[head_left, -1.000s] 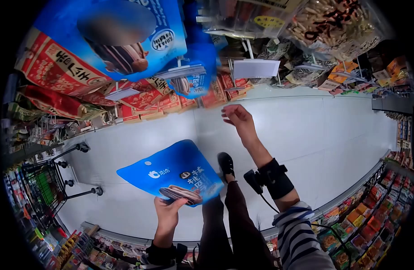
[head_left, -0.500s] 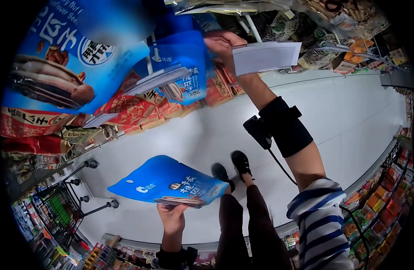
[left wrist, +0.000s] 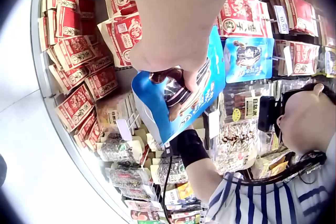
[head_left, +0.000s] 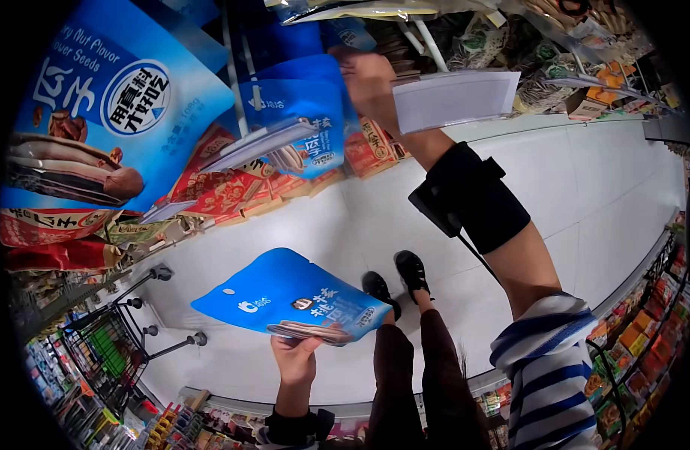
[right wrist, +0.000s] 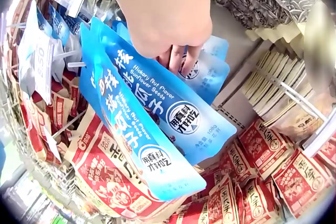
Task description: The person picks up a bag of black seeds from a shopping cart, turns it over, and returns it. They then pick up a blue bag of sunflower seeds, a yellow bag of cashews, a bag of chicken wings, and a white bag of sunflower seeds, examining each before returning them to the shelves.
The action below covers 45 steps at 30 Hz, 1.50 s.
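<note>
My left hand (head_left: 294,361) grips a blue bag of sunflower seeds (head_left: 259,289) by its lower edge, thumb across the printed front. In the left wrist view the same bag (left wrist: 214,85) sits under the curled fingers. My right hand (head_left: 366,79) is up among blue bags of hickory-nut sunflower seeds on a shelf hook. Seen from the right wrist, its curled fingers (right wrist: 178,58) reach round the side of a hanging blue bag (right wrist: 202,124), their tips hidden behind it. Another blue bag (right wrist: 149,153) overlaps this one in front.
White price-tag holders (head_left: 456,101) on metal hooks jut out near my right forearm. Red seed packets (right wrist: 254,145) fill the rack below the blue bags. A large blue bag (head_left: 82,112) hangs close at upper left. A shopping cart (head_left: 109,349) stands on the pale floor.
My right hand has risen from over the floor to the hanging blue bags and moved in among them. The left hand keeps its bag at about the same height.
</note>
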### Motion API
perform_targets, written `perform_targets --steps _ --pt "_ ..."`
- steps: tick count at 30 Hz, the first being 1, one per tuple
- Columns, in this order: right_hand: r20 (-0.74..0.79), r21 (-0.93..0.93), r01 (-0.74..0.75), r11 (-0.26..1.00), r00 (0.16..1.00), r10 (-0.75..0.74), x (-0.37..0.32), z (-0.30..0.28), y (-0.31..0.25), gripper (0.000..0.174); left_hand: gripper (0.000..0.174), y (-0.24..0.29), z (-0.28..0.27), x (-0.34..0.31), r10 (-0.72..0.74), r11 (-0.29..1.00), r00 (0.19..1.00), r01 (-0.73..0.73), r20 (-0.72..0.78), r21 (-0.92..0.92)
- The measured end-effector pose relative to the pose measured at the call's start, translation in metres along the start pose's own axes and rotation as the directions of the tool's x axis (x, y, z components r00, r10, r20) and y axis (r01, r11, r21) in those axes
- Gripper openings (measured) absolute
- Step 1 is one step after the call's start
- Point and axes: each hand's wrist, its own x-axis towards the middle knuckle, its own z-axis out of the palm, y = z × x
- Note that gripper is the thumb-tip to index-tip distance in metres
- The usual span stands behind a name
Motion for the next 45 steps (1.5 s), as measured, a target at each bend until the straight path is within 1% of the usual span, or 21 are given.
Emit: perform_targets --steps 2,5,9,12,15,21,24,27,28,30,32,34,35,36,37,40,43,44,45 --pt "-0.023 -0.064 -0.081 0.995 0.997 0.080 0.010 -0.001 -0.007 0.026 0.042 -0.002 -0.003 0.000 0.013 1.000 1.000 -0.013 -0.008 0.010" --pt "-0.031 -0.124 -0.116 0.985 0.993 0.113 0.015 -0.001 -0.006 0.025 0.042 0.000 -0.003 0.001 0.010 1.000 1.000 -0.011 0.003 0.017" --pt "-0.006 -0.196 -0.097 0.976 0.995 0.098 0.024 -0.001 -0.004 0.024 0.042 0.001 -0.004 0.003 0.011 1.000 1.000 -0.011 0.006 0.009" --pt "0.031 -0.273 -0.074 0.959 0.996 0.086 0.031 0.000 -0.003 0.024 0.042 0.001 -0.008 0.004 -0.019 1.000 0.999 0.018 0.029 0.017" --pt "0.069 -0.345 -0.048 0.937 0.995 0.076 0.039 0.001 -0.002 0.023 0.041 0.002 -0.002 0.005 -0.003 1.000 1.000 0.003 0.021 -0.003" --pt "0.134 -0.465 0.017 0.885 0.990 0.051 0.052 0.005 0.000 0.022 0.042 0.006 -0.008 0.006 -0.005 0.999 1.000 0.004 0.029 0.032" --pt "0.163 -0.507 0.049 0.861 0.986 0.039 0.056 0.006 0.000 0.021 0.042 0.008 -0.008 0.004 0.000 1.000 1.000 0.000 0.021 -0.006" --pt "0.179 -0.526 0.073 0.848 0.983 0.027 0.058 0.005 0.001 0.021 0.051 0.005 -0.018 0.002 -0.023 0.998 0.997 0.019 0.075 0.059" --pt "0.180 -0.528 0.077 0.846 0.983 0.023 0.058 0.004 0.001 0.021 0.047 0.005 -0.016 0.002 -0.012 0.999 0.999 0.011 0.050 0.031" --pt "0.172 -0.513 0.082 0.854 0.985 0.009 0.057 0.001 0.001 0.020 0.040 0.005 -0.009 0.002 0.008 1.000 1.000 -0.008 0.001 -0.021" --pt "0.116 -0.442 0.063 0.895 0.993 -0.013 0.050 -0.007 0.000 0.020 0.047 0.004 -0.013 0.001 -0.007 0.999 0.999 0.005 0.048 0.042" --pt "0.012 -0.273 0.037 0.961 0.999 -0.035 0.035 -0.019 -0.001 0.020 0.051 0.004 -0.017 0.000 -0.015 0.997 0.997 0.010 0.078 0.073" --pt "-0.053 -0.133 0.030 0.991 0.998 -0.037 0.023 -0.024 -0.002 0.023 0.051 0.003 -0.017 0.000 -0.013 0.997 0.996 0.007 0.087 0.071" --pt "-0.058 0.013 0.108 0.994 0.993 -0.107 0.010 -0.030 -0.004 0.024 0.051 0.002 -0.018 0.001 -0.013 0.998 0.995 0.007 0.096 0.069" --pt "-0.074 0.158 0.186 0.970 0.981 -0.177 0.000 -0.032 -0.007 0.025 0.051 0.001 -0.016 0.001 -0.016 0.998 0.996 0.010 0.093 0.066" --pt "-0.135 0.298 0.110 0.948 0.988 -0.072 -0.023 -0.030 -0.014 0.027 0.051 -0.002 -0.012 0.004 -0.024 0.998 0.996 0.018 0.088 0.066" --pt "-0.035 0.219 0.120 0.968 0.993 -0.115 -0.023 -0.022 -0.023 0.034 0.051 -0.007 -0.011 0.004 -0.028 0.997 0.996 0.022 0.089 0.072" --pt "-0.006 0.183 0.097 0.978 0.995 -0.097 -0.020 -0.019 -0.012 0.036 0.051 -0.008 -0.011 0.004 -0.028 0.997 0.995 0.021 0.092 0.071" --pt "0.052 0.228 0.054 0.972 0.996 -0.067 -0.016 -0.018 0.000 0.032 0.051 -0.008 -0.010 0.005 -0.027 0.997 0.995 0.021 0.096 0.069"
